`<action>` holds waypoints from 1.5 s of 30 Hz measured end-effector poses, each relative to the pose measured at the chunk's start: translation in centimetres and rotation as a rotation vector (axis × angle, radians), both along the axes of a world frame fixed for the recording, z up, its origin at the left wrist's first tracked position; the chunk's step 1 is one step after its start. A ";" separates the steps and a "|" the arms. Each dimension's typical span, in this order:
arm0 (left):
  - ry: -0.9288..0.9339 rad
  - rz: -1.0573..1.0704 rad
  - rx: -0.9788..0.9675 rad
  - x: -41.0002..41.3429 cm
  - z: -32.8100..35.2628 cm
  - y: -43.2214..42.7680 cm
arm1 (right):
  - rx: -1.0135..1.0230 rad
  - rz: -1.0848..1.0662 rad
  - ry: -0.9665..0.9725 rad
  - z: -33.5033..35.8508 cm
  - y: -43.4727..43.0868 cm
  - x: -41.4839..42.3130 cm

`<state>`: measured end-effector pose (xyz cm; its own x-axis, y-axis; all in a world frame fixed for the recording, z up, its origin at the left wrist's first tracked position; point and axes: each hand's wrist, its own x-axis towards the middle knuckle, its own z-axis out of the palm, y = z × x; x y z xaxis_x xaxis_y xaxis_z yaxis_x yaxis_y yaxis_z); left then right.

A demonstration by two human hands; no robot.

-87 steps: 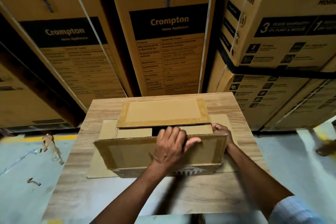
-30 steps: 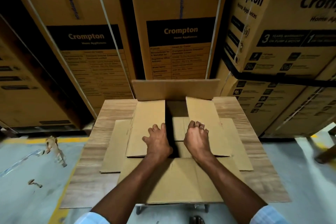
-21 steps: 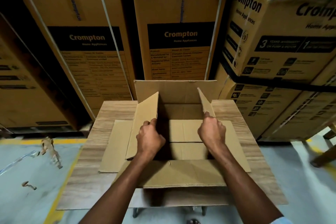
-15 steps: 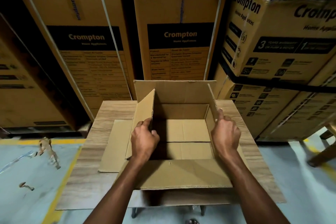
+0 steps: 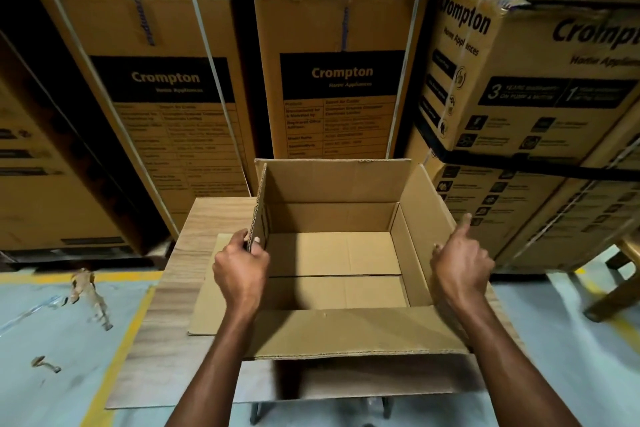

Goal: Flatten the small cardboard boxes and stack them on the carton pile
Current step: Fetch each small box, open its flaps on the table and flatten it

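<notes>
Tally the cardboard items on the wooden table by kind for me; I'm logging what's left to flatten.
Open cardboard box: 1
Flattened cardboard sheet under it: at least 1 visible; more may be hidden
Total: 2 visible on the wooden table. The left hand grips the box's left flap; the right hand rests on the right flap.

plain tan box (image 5: 332, 255), wood-grain table (image 5: 194, 274)

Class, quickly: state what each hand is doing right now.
Left hand: closed, gripping the box's left flap.
Right hand: open, holding nothing, resting against the right flap.
</notes>
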<state>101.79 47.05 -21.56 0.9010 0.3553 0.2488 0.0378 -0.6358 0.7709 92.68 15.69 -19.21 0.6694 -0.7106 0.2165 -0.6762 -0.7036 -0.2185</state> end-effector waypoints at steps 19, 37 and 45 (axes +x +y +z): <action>-0.659 0.024 -0.079 0.3 0.7 0.8 | 0.088 0.082 -0.822 -1.4 3.7 0.7; -0.173 -0.223 -0.203 -4.8 -9.8 3.9 | 0.432 0.129 -0.449 -10.9 5.5 -5.3; -0.178 -0.188 -0.120 -5.0 -5.8 5.0 | 0.527 0.101 -0.527 -6.9 3.0 -5.7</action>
